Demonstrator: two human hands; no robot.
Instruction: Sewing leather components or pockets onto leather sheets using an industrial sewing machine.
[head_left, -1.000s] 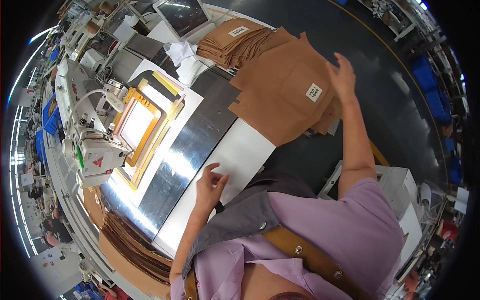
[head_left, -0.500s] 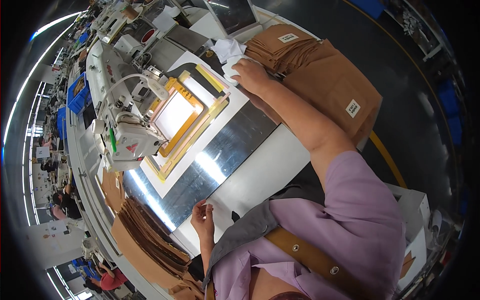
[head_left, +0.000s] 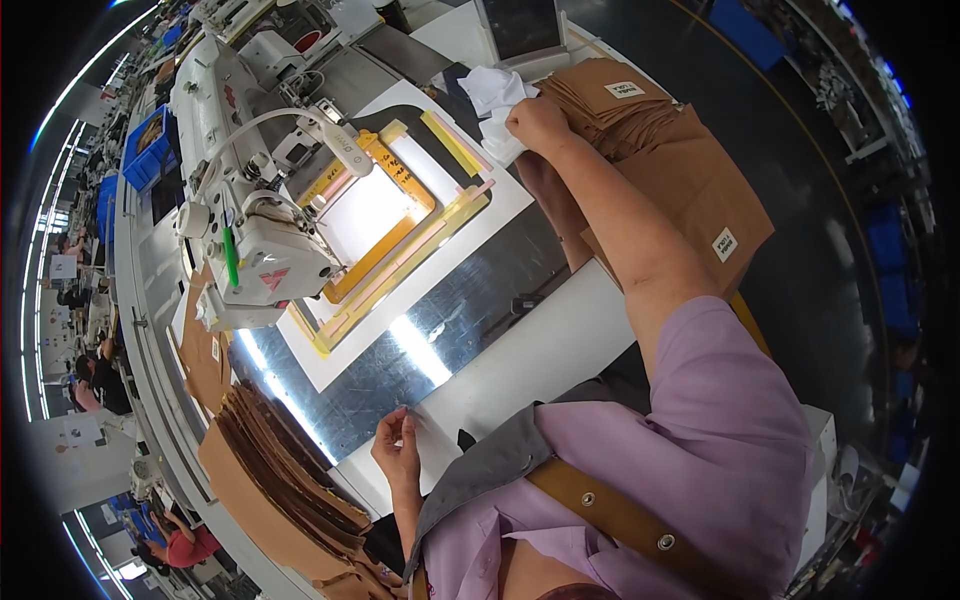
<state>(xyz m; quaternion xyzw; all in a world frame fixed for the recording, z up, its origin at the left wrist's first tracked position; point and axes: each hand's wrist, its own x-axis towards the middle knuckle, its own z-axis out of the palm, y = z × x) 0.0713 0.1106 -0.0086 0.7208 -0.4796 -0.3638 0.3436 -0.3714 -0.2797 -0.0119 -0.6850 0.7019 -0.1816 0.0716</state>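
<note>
My right hand reaches to the far right of the worktable. Its fingers are curled closed at the edge of a crumpled white cloth-like piece, and the fingertips are partly hidden. Close to my body, my left hand hovers over the table's near edge, with fingers bent in and thumb pressed toward them; whatever they may pinch is too small to make out. Between the hands stands a white sewing machine, its head over a yellow frame around a bright white sheet.
Stacked brown panels with white labels lie at the right. Another brown stack stands at the left. A shiny metal plate covers part of the table, with a small dark object at its edge. A dark screen stands behind.
My right hand's fingers have gone from stretched over the white piece to curled in. My left hand stays nearly in place. The view has shifted a little.
</note>
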